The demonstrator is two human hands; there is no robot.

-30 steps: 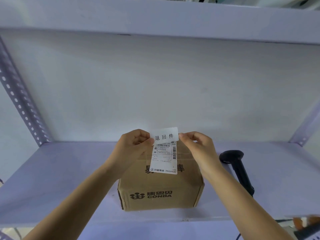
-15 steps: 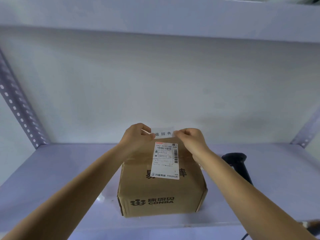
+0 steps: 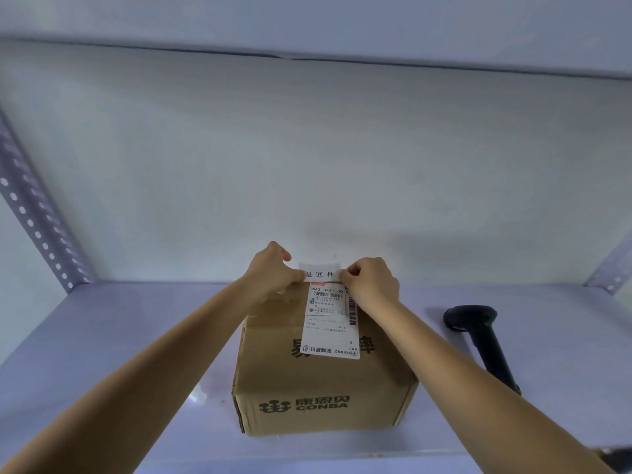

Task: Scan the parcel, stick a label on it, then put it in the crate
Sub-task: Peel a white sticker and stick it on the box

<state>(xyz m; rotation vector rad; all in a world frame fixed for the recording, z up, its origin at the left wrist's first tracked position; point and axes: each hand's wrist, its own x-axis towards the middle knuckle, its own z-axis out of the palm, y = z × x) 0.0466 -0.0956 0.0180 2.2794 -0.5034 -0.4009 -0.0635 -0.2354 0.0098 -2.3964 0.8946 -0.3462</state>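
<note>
Cardboard parcel (image 3: 325, 378) on the shelf (image 3: 102, 336), squarely ahead, printed side toward the camera, shipping sheet (image 3: 330, 323) already across its top. Placed centrally, probably so both arms reach its far edge evenly.

Small white label (image 3: 319, 272) stretched flat between the two hands at the parcel's far top edge, just above the shipping sheet; held taut by both ends, likely to lay it down without creases or skew. Whether its underside already touches the cardboard: cannot tell.

Left hand (image 3: 272, 270): fingers curled nearly closed, pinching the label's left end between thumb and fingertips, wrist low over the box's far left corner. Right hand (image 3: 371, 283): likewise curled tight, pinching the right end, knuckles up, heel of the hand over the sheet's upper right corner. Both forearms extended forward, converging over the box.

Black handheld scanner (image 3: 482, 340) lying on the shelf to the right, apart from the parcel, untouched, which suggests scanning is over and labelling under way. No crate in view.
</note>
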